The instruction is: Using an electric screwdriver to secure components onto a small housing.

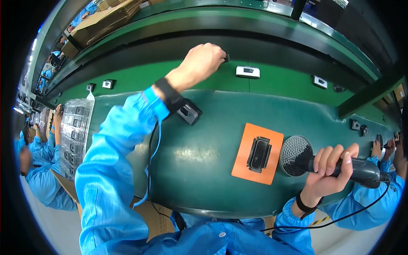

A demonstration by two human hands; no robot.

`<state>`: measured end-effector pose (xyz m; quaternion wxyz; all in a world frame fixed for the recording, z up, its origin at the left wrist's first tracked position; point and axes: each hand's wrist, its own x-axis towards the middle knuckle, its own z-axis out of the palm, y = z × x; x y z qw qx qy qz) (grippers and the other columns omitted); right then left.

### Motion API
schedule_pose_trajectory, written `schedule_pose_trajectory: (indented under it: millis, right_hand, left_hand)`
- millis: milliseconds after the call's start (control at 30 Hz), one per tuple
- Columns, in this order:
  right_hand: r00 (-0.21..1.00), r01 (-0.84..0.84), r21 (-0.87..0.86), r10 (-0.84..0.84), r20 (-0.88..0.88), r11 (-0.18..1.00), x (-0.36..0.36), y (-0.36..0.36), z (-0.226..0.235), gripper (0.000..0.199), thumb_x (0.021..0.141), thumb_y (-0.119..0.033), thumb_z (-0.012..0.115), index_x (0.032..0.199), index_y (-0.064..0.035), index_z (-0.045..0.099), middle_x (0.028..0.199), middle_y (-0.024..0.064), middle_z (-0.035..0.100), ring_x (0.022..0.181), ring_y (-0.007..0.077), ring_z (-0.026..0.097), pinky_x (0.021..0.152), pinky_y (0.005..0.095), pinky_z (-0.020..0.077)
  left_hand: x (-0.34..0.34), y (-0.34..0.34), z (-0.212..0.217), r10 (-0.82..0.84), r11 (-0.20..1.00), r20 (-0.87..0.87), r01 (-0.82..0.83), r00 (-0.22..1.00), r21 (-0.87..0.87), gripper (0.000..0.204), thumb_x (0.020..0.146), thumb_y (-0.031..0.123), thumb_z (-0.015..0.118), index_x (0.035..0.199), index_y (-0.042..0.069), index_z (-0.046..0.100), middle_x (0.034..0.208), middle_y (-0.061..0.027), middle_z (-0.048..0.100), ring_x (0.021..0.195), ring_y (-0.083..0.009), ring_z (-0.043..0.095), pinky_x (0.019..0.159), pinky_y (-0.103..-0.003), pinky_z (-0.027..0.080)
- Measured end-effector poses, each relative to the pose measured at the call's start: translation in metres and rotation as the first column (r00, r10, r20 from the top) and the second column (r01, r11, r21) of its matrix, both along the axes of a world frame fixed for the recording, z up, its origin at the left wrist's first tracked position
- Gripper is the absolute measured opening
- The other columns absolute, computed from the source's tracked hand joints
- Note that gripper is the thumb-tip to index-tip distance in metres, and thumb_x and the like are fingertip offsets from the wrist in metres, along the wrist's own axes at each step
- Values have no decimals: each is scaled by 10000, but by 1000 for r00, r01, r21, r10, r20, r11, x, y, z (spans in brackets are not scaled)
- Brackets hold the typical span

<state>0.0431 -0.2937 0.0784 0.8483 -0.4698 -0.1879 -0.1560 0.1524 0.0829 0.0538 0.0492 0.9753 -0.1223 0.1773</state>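
My left hand (204, 59) stretches forward over the green conveyor strip. Its fingers are closed on a small dark part (227, 57), mostly hidden behind them. My right hand (328, 176) grips a black electric screwdriver (361, 172) lying almost level, its tip inside a round dimpled screw tray (293, 146) partly filled with small black screws (302, 160). To the left of this tray, a black fixture (260, 154) sits on an orange plate (242, 166). A dark grey device housing (189, 111) rests on the worktable near my left wrist.
White-and-black devices (247, 72) stand spaced along the green strip (272, 87). Clear plastic trays (76, 136) are stacked at left. A green post (369, 100) rises at right. Co-workers in blue sit on both sides. The screwdriver's cable (340, 219) loops toward me.
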Motion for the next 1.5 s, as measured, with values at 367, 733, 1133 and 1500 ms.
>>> schedule_pose_trajectory:
  millis: [367, 733, 1133, 1500]
  right_hand:
    - [998, -32, 0, 32, 45, 999, 8, -6, -5, 143, 1048, -134, 473, 968, -98, 360, 551, 7, 396, 393, 100, 340, 390, 274, 352]
    - [997, -74, 15, 75, -34, 997, 5, -1, -12, 151, 1045, -137, 498, 995, -106, 358, 572, 18, 406, 447, 119, 385, 431, 314, 377]
    - [964, -218, -26, 219, 149, 976, 29, -39, -10, 224, 1070, -216, 401, 1061, -78, 577, 630, 4, 436, 495, 113, 399, 507, 309, 393]
    - [930, -316, -141, 336, 149, 938, 35, -50, -14, 285, 1066, -249, 396, 1108, -49, 594, 671, -4, 444, 536, 108, 419, 547, 320, 407]
  left_hand:
    - [85, -32, -8, -215, 973, -266, 184, 940, -139, 540, 974, 314, 720, 1374, -41, 650, 1291, -272, 705, 1177, -435, 684, 1026, -476, 552]
    - [81, -68, -11, -381, 909, -404, 256, 831, -330, 363, 772, 163, 911, 1029, -4, 716, 891, -137, 746, 859, -285, 719, 803, -421, 570]
    - [-87, -121, 2, -907, 419, -93, 904, 411, -89, 110, 744, 73, 721, 807, -11, 686, 995, -155, 774, 1002, -286, 762, 1065, -458, 595]
    - [-100, -122, -4, -857, 508, -225, 832, 464, -222, 218, 769, 150, 754, 911, -10, 714, 1085, -164, 779, 1119, -339, 735, 1127, -479, 541]
